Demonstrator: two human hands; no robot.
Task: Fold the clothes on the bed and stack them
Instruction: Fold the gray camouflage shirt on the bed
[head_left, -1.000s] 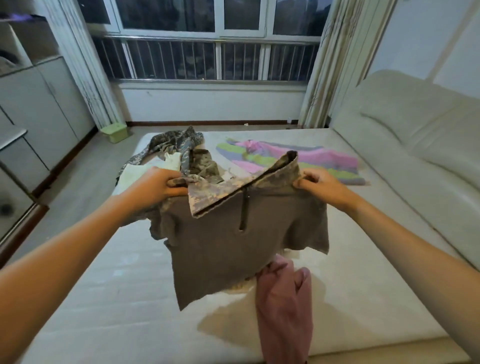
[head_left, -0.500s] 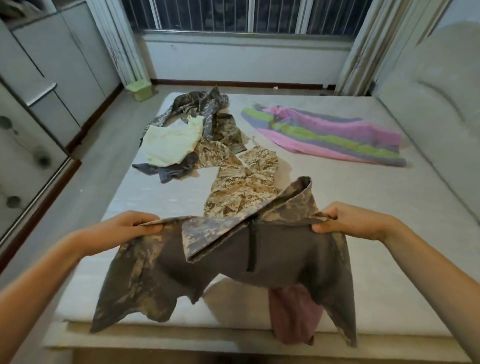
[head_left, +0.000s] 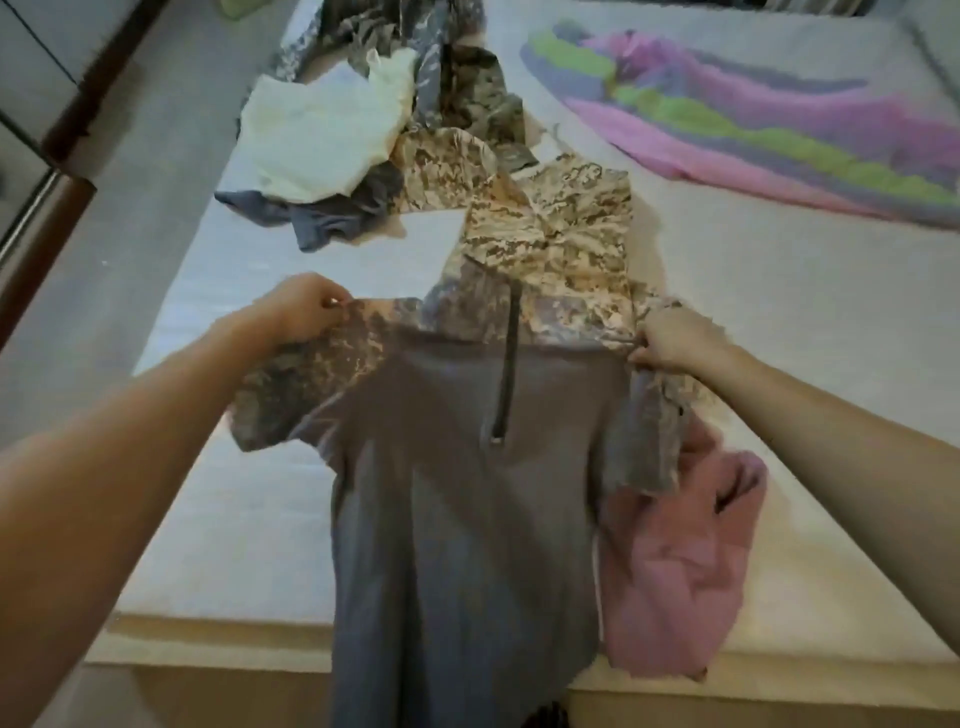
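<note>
A grey zip-neck shirt (head_left: 462, 509) with camouflage collar and sleeves lies spread lengthwise on the bed (head_left: 779, 322), its hem hanging over the near edge. My left hand (head_left: 301, 309) pinches its left shoulder and my right hand (head_left: 670, 340) pinches its right shoulder. A pink garment (head_left: 675, 571) lies partly under the shirt's right side. Beyond the collar lies a tan camouflage garment (head_left: 550, 228). Farther back sit a pale yellow top (head_left: 317, 140), a grey garment (head_left: 322, 218) under it and a dark camouflage piece (head_left: 457, 88).
A striped pink, green and purple cloth (head_left: 753, 119) is spread at the back right of the bed. The floor (head_left: 130, 171) runs along the left side, with dark-edged cabinet doors (head_left: 31, 156) at the far left. The bed's wooden front edge (head_left: 208, 644) is close to me.
The shirt has come down from mid-air onto the bed and now lies flat with its sleeves out. The view has tilted down; the window is out of sight.
</note>
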